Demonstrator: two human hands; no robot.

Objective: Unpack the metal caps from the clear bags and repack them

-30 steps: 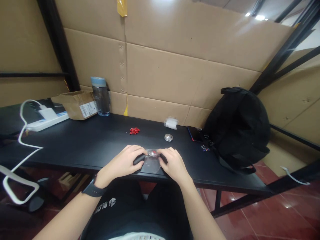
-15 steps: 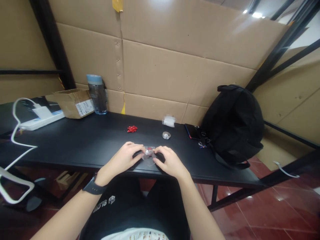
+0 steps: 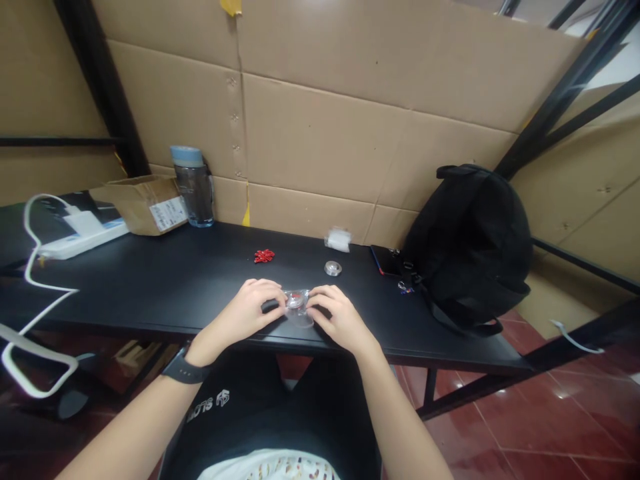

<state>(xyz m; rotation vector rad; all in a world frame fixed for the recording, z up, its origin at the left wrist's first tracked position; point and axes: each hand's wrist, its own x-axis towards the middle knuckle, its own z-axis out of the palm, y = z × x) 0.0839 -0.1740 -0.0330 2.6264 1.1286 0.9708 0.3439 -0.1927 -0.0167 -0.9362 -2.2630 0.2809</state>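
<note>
My left hand (image 3: 249, 311) and my right hand (image 3: 338, 319) meet near the front edge of a black table (image 3: 150, 280). Between their curled fingers they pinch a small clear plastic piece (image 3: 298, 308). A dark part (image 3: 270, 306) shows under my left fingers; I cannot tell what it is. A black watch (image 3: 181, 369) sits on my left wrist. Beyond the hands lie a small heap of red bits (image 3: 263, 255), a small round clear cap (image 3: 333, 268) and a small white packet (image 3: 338, 239).
A black backpack (image 3: 470, 247) stands at the table's right, with a dark phone (image 3: 384, 259) and keys (image 3: 406, 287) beside it. At the back left are a water bottle (image 3: 193, 188), a cardboard box (image 3: 143, 203) and a white power strip (image 3: 80, 240) with cable. Cardboard walls surround the table.
The fingers of both hands have drawn closer together around the clear piece, which now looks smaller and bunched up. The red spot seen on it earlier no longer shows.
</note>
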